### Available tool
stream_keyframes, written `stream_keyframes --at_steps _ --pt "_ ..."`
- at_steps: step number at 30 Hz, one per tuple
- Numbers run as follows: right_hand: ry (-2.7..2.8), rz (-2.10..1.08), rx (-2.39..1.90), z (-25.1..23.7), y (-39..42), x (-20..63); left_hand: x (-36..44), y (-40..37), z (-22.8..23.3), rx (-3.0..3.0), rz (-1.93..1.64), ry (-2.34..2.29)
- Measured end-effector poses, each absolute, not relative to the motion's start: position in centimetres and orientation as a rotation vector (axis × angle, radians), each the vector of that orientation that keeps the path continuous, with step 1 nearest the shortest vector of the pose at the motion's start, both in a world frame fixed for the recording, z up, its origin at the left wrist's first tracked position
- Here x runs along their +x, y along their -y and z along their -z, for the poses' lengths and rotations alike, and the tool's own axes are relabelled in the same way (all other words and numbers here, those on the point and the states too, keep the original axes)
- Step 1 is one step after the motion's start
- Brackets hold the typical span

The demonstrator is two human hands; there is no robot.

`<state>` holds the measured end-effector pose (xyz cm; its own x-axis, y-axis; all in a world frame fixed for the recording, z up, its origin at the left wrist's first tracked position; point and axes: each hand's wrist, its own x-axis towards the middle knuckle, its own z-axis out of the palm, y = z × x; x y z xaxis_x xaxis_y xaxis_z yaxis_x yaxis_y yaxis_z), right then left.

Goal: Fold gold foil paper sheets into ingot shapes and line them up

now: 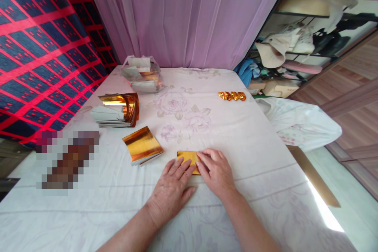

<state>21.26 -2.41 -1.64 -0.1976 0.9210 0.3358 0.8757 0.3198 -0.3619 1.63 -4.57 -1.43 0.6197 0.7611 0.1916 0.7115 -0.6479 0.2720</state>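
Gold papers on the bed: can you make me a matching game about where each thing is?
Things:
1. folded gold sheet
2. flat gold stack
3. row of small folded gold pieces
4. clear plastic bag

Places:
A. far right side of the cloth
B. far end, close to the purple curtain
C. pressed under both hands
D. just left of the left hand

Pairs: 1-C, 2-D, 3-A, 4-B. The right hand lies flat on the sheet too.

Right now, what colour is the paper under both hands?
Shiny gold paper, pressed flat by the left hand and right hand; head view.
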Motion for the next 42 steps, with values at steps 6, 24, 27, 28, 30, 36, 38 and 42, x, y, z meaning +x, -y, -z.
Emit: stream_keyframes --at_steps 6,24,27,28,30,36,38,42 --pt "2.120 -0.119 -1.589 1.6 2.4 21.3 1.7 4.5 1.4 2.669 -0.435 -1.230" --pt "1.909 -0.152 -1.498 2.3 1.9 21.7 1.9 4.4 2.1 2.623 -0.573 -1.266" --pt "1.942 -0.163 -1.534 2.1 1.6 21.7 1.9 4.3 2.1 2.617 -0.578 -1.259" --pt "1.955 -0.161 -1.567 2.0 1.4 21.6 1.9 4.3 2.1 2.617 -0.578 -1.258" --pt "1.976 -0.170 -1.660 1.4 0.7 21.4 1.9 4.3 2.1 2.620 -0.581 -1.256" --pt "2.185 -0.420 -1.930 -1.9 -1.6 20.1 1.9 4.2 2.1 2.625 -0.586 -1.250" --pt "2.235 -0.487 -1.965 -2.8 -2.2 19.9 1.9 4.2 2.2 2.617 -0.580 -1.248" --pt "2.262 -0.554 -1.961 -3.5 -3.0 19.9 1.9 4.2 2.3 2.602 -0.583 -1.249"
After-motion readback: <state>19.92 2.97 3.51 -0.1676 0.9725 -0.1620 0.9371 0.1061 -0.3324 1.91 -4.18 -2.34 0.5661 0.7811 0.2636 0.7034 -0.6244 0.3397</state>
